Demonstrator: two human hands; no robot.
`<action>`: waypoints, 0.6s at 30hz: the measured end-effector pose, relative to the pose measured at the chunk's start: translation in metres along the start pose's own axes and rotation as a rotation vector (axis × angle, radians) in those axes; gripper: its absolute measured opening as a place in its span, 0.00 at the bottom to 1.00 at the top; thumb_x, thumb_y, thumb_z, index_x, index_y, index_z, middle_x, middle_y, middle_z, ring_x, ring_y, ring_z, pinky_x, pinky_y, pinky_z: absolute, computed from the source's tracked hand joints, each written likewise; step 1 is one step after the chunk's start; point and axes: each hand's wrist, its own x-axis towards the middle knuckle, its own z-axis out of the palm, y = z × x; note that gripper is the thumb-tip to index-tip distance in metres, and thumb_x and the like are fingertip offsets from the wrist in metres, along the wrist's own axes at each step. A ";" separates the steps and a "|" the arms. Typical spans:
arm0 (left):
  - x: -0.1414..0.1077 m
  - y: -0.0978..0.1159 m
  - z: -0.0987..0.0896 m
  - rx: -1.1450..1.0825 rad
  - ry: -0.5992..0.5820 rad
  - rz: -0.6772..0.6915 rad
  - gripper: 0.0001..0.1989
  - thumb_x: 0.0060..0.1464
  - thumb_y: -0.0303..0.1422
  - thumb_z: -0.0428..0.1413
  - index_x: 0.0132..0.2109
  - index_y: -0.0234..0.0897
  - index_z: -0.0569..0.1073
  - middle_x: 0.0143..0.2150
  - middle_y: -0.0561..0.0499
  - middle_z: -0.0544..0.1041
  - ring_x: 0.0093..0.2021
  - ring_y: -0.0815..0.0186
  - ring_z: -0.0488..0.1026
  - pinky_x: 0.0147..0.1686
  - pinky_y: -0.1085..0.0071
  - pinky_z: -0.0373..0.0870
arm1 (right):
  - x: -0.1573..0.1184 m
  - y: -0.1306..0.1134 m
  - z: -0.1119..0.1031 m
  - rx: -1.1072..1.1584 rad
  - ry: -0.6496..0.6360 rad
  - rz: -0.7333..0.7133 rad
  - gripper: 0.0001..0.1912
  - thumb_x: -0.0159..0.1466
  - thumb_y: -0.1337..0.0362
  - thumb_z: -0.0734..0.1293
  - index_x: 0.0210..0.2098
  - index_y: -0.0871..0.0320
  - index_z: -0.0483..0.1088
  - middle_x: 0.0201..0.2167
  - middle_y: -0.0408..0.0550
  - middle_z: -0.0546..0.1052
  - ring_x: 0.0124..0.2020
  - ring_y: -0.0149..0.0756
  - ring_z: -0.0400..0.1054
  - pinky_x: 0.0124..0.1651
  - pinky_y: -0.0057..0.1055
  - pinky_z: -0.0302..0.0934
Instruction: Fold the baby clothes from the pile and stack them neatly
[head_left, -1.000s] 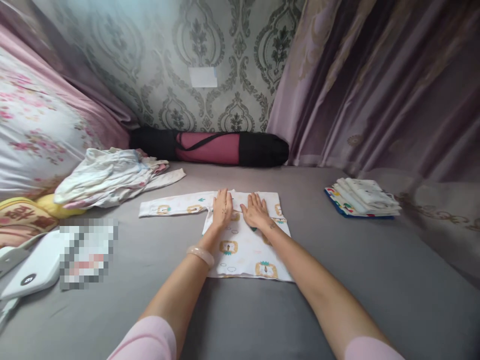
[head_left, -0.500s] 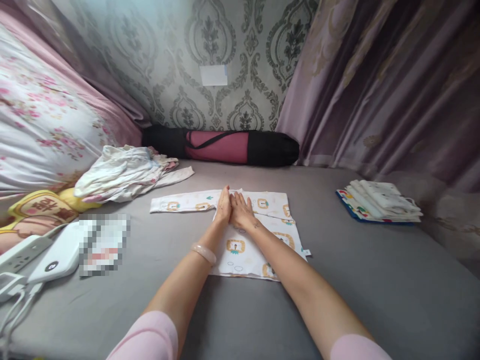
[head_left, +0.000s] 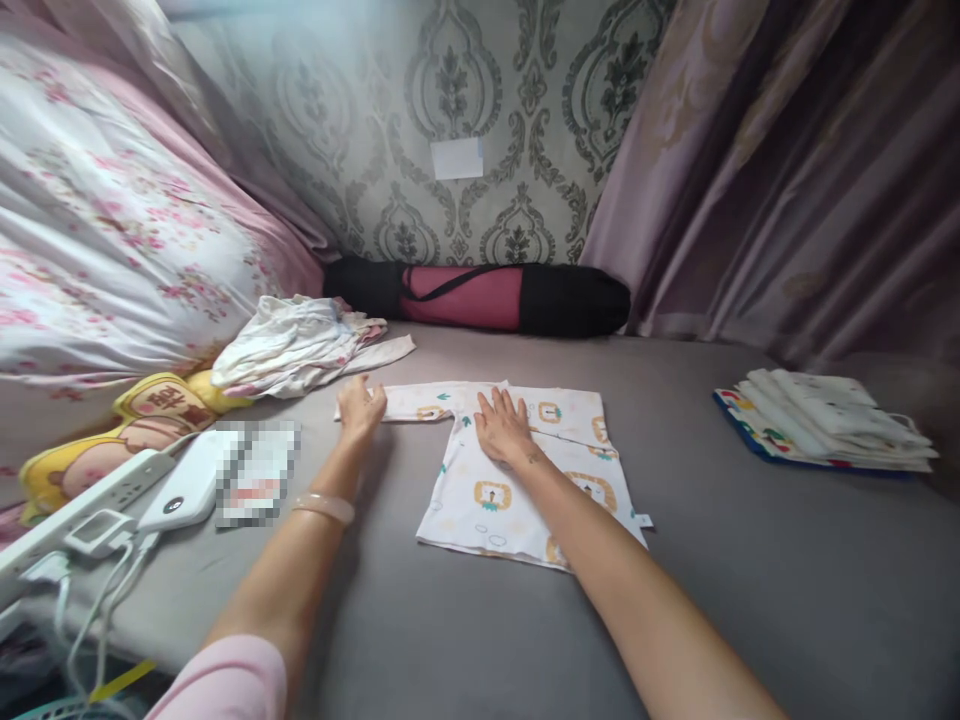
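A small white long-sleeved shirt (head_left: 457, 505) with orange lion prints lies on the grey bed sheet, one sleeve stretched out to the left. My right hand (head_left: 504, 425) lies flat on its upper part, fingers spread. At the cuff end of the sleeve is my left hand (head_left: 363, 405), its fingers curled around the fabric; their tips are partly hidden. The sleeve still lies flat between my two hands. A small white tag (head_left: 644, 521) sticks out from the shirt's right side.
Folded clothes (head_left: 832, 415) are stacked at right. Crumpled clothes (head_left: 292, 345) lie at back left, beside a yellow cartoon cushion (head_left: 161, 405). A power strip (head_left: 124, 485), white power bank (head_left: 191, 490) and cables lie front left. A black-and-maroon long bag (head_left: 465, 298) rests against the wall.
My left hand has moved left from beside my right hand to the sleeve's cuff end. My right hand stays on the shirt, flatter now. The view has shifted left.
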 end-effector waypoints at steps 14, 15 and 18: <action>0.027 -0.040 -0.020 0.144 -0.073 -0.267 0.12 0.35 0.34 0.61 0.29 0.38 0.67 0.37 0.36 0.76 0.49 0.38 0.71 0.45 0.48 0.67 | 0.015 -0.018 0.004 0.034 0.049 -0.001 0.30 0.71 0.57 0.48 0.68 0.63 0.51 0.71 0.58 0.48 0.71 0.45 0.37 0.68 0.46 0.29; 0.032 -0.042 -0.020 0.068 -0.088 -0.298 0.13 0.32 0.32 0.62 0.26 0.39 0.65 0.30 0.42 0.75 0.45 0.40 0.73 0.43 0.50 0.68 | 0.015 -0.018 0.005 0.035 0.043 -0.002 0.30 0.71 0.56 0.48 0.69 0.61 0.49 0.71 0.58 0.47 0.71 0.45 0.36 0.68 0.47 0.28; 0.045 -0.043 -0.023 -0.070 -0.135 -0.388 0.15 0.27 0.29 0.62 0.22 0.41 0.62 0.18 0.53 0.65 0.34 0.47 0.74 0.33 0.57 0.69 | 0.015 -0.017 0.007 0.031 0.028 -0.004 0.30 0.71 0.53 0.47 0.70 0.56 0.48 0.71 0.56 0.46 0.71 0.46 0.35 0.68 0.48 0.27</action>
